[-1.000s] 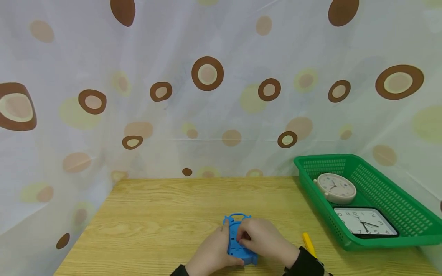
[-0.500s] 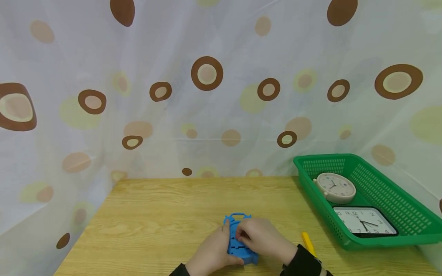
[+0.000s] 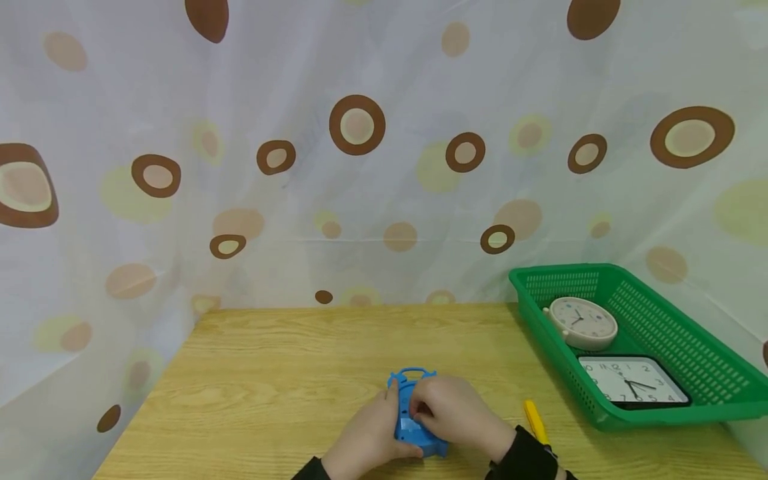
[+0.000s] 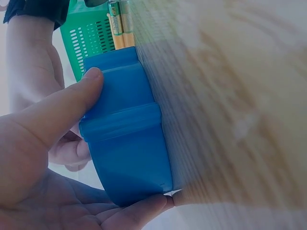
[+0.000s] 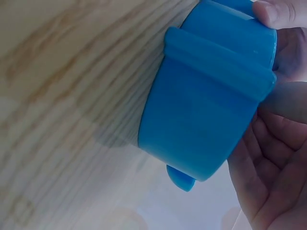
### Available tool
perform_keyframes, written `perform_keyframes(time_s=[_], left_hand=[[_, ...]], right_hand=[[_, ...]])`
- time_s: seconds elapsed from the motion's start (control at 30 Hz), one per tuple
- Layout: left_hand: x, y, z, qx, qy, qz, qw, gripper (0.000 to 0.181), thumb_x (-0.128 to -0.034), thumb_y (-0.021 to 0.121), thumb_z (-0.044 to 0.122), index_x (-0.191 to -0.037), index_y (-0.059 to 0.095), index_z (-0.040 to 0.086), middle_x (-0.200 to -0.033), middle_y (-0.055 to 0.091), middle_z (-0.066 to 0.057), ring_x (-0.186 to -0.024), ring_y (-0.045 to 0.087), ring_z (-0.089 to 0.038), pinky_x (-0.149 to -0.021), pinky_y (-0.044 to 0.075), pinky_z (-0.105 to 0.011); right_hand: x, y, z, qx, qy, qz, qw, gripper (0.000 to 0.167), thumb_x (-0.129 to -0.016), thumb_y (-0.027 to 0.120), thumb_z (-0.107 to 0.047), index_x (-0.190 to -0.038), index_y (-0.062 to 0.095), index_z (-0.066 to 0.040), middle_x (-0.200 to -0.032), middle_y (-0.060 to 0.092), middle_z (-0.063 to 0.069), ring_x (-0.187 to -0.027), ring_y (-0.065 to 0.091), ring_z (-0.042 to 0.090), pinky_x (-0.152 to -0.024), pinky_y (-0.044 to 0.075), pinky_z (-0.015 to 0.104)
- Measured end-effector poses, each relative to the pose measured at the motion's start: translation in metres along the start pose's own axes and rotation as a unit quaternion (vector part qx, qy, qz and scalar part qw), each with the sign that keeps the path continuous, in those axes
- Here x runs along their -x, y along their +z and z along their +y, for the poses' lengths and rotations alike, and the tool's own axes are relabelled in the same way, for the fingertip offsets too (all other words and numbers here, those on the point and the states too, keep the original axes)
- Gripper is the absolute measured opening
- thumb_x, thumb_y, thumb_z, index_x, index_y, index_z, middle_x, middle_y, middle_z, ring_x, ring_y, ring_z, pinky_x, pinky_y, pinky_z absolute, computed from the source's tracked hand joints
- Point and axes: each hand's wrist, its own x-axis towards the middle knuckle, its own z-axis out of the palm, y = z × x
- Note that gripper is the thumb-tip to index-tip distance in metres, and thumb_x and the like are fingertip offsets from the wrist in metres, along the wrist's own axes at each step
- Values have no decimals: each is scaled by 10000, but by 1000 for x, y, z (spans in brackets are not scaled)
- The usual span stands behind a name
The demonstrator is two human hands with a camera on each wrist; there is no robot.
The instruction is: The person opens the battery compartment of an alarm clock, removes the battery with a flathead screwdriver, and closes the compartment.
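A blue alarm clock (image 3: 414,430) lies with its back up on the table, its bells and handle pointing away from me. My left hand (image 3: 371,430) grips its left side, the thumb across the base and the fingers up along the case, as the left wrist view also shows. My right hand (image 3: 454,412) has its fingers curled against the middle of the clock's back. What its fingertips pinch there is hidden by the hand. In the right wrist view the clock's blue side (image 5: 206,110) fills the middle.
A green basket (image 3: 558,393) at the right holds a round white clock (image 3: 583,321) and a square black-framed clock (image 3: 635,380). A yellow-handled tool (image 3: 534,421) lies beside my right wrist. Batteries (image 4: 115,21) show near the basket in the left wrist view.
Both hands stay almost in place on the clock. Dark slots seen across its lower back half a second ago no longer show. The head view has shifted slightly.
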Motion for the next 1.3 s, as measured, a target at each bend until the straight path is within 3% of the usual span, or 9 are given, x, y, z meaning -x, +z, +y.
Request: perform_keyframes(time_s=[0.23, 0.3, 0.43, 0.5, 0.57, 0.7, 0.83, 1.07, 1.3], left_hand=[[0, -1, 1, 131, -51, -5, 9999, 1190, -791, 958, 389, -1613, 272, -131, -1563, 496, -315, -1380, 584, -436, -1082, 549, -527], [0, 0, 1, 158, -78, -16, 9998, 1194, -787, 960, 390, -1612, 272, -132, -1567, 487, -322, -1379, 582, -445, -1080, 549, -530], [-1, 0, 0, 189, -91, -41, 9998, 1196, -782, 962, 394, -1613, 277, -128, -1578, 469, -337, -1384, 573, -464, -1079, 547, -538], [-2, 0, 0, 190, -71, -22, 9998, 1199, -779, 965, 390, -1612, 277, -130, -1569, 475, -343, -1378, 577, -468, -1072, 552, -539], [-1, 0, -1, 216, -25, 7, 9998, 1201, -779, 967, 382, -1610, 273, -136, -1557, 485, -346, -1370, 584, -466, -1067, 556, -535], [-1, 1, -2, 238, 51, 53, 9997, 1205, -779, 968, 374, -1608, 265, -146, -1539, 500, -344, -1344, 606, -450, -1048, 571, -511], [-1, 2, -2, 225, 65, 18, 9997, 1208, -786, 963, 379, -1609, 254, -149, -1542, 499, -335, -1340, 612, -434, -1047, 573, -497], [-4, 3, -1, 212, -161, -130, 9996, 1184, -804, 949, 388, -1619, 260, -125, -1555, 493, -322, -1367, 589, -457, -1059, 557, -537], [-2, 1, 0, 102, -68, -33, 9999, 1205, -794, 954, 402, -1614, 255, -137, -1560, 498, -317, -1375, 590, -445, -1081, 549, -535]], right_hand=[[-1, -1, -8, 511, -324, 96, 9981, 185, -931, 779, -59, -809, 800, -198, -787, 726, -108, -719, 621, -16, -674, 537, 171], [-2, -2, -14, 862, -386, 48, 9955, 210, -924, 787, -64, -768, 791, -205, -741, 682, -119, -669, 562, -30, -640, 496, 144], [-2, -2, -22, 1468, -445, -110, 9881, 297, -920, 788, -58, -670, 743, -212, -650, 460, -133, -591, 311, -17, -570, 299, 125], [-1, -1, -24, 1514, -427, -186, 9874, 318, -927, 781, -53, -655, 735, -210, -655, 382, -125, -605, 231, 13, -577, 234, 148], [-1, -1, -24, 1478, -409, -227, 9879, 299, -930, 787, -61, -672, 762, -208, -663, 384, -119, -611, 234, 19, -583, 241, 156], [0, -2, -22, 1210, -305, -292, 9918, 232, -924, 789, -44, -760, 828, -203, -722, 545, -119, -642, 424, -7, -613, 425, 148], [0, -5, -15, 518, 14, -383, 9979, 259, -940, 732, 31, -827, 849, -171, -836, 707, -83, -789, 665, 58, -733, 587, 213], [0, -10, -7, -52, 270, -566, 9980, 259, -944, 708, 50, -883, 859, -151, -858, 726, -71, -813, 670, 57, -774, 598, 235], [3, -12, 2, -866, 393, -708, 9929, 276, -927, 669, 81, -947, 861, -115, -875, 675, -63, -743, 522, -33, -690, 455, 168]])
